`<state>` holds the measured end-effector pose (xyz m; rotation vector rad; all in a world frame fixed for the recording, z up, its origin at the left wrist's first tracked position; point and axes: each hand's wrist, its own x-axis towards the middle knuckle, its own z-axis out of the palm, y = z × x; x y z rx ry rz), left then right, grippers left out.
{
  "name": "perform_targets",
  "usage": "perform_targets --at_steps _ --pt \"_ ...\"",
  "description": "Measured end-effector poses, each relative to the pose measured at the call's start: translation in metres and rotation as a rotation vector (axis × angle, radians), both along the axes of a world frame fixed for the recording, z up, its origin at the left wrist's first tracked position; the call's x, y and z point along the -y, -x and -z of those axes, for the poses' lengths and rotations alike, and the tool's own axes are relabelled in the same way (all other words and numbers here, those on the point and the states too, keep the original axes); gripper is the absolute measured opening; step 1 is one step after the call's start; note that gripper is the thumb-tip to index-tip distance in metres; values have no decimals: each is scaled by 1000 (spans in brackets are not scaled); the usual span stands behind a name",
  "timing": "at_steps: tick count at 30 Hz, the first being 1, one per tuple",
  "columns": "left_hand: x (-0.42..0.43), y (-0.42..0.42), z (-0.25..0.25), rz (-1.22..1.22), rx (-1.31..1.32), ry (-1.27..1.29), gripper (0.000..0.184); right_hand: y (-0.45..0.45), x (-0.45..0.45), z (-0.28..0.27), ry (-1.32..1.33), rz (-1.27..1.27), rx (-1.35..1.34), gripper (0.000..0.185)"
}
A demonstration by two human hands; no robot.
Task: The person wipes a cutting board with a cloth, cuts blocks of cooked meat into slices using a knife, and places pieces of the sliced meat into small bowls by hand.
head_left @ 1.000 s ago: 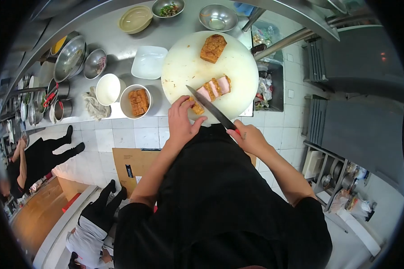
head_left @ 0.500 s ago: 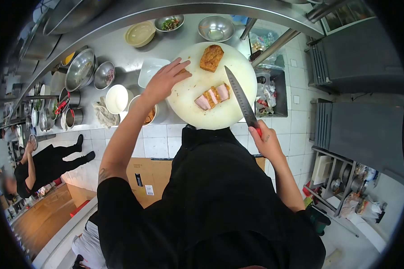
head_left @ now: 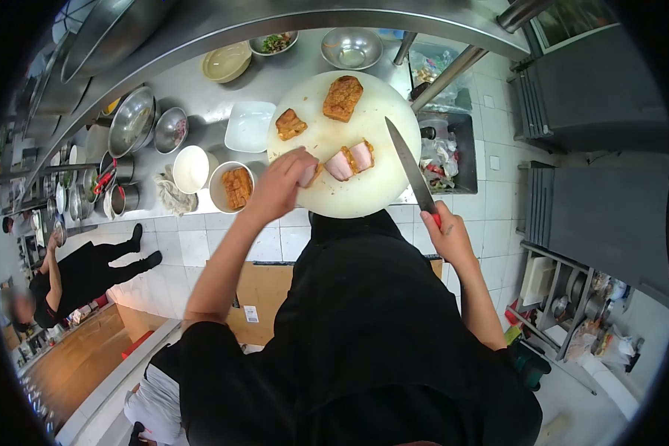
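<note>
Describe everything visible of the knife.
The knife has a long, grey, metallic-looking blade tapering to a point, and a red handle mostly hidden by the right hand gripping it. It slants away from the person, tip forward and to the left, over the right side of the cutting board, clear of the meat. Whether the blade touches the board is unclear.

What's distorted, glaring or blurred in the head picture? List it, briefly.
Head view throughout: fisheye distortion bows the steel shelf edge and the corners go black; the steel counter has a pale sheen, with a soft shadow beside the small steel bowl; the co-worker's head at far left is blurred; the knife and cutting board look fairly sharp.
</note>
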<state>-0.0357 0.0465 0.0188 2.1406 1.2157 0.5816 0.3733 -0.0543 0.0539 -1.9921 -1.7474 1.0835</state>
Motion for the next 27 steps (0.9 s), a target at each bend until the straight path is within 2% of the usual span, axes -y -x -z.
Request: perform_targets --at_steps 2,3,4,6,9,11,13,14,16,17,19,20,22,24,26,27 --pt "-6 5 -28 230 -500 -247 76 -4 -3 4 -10 -19 46 33" --pt "-6 0 -26 247 -557 -242 79 -6 -4 6 -44 -21 41 32" --pt "-3 -12 -26 249 -558 -247 79 -8 -6 7 -79 -23 34 32" --pt "9 -50 -24 44 -89 -152 79 -9 -8 8 -76 -15 21 32" --pt "9 -91 14 -85 -107 -65 79 -5 -6 13 -64 -15 -3 32" --pt "5 -92 21 -131 -90 -24 79 -5 -7 11 -67 -23 -7 32" --pt "6 -68 4 131 -200 12 78 -5 -7 4 -12 -18 -39 32" --pt "8 -61 -6 131 -204 14 78 -6 -7 6 -10 -18 -43 32" --pt "13 -55 -25 280 -406 -324 76 -10 -9 12 -2 -19 -7 31" --pt "12 -59 -27 282 -407 -324 76 -10 -9 13 -1 -17 -8 31" --pt "8 -82 -27 102 -68 -130 77 -11 -11 14 -53 -45 -38 27" --pt "3 -95 -21 105 -65 -132 77 -12 -12 13 -55 -42 -35 27" --pt "-14 -122 -7 -58 -190 16 76 -13 -13 9 -109 -97 -30 29" --pt "-35 -130 5 -15 -268 83 72 -15 -14 6 -135 -114 -6 29" --pt "-44 -122 28 265 -48 -87 66 -19 -16 4 -143 -161 14 32" --pt "-41 -120 21 265 -44 -87 66 -19 -17 1 -98 -185 49 28"
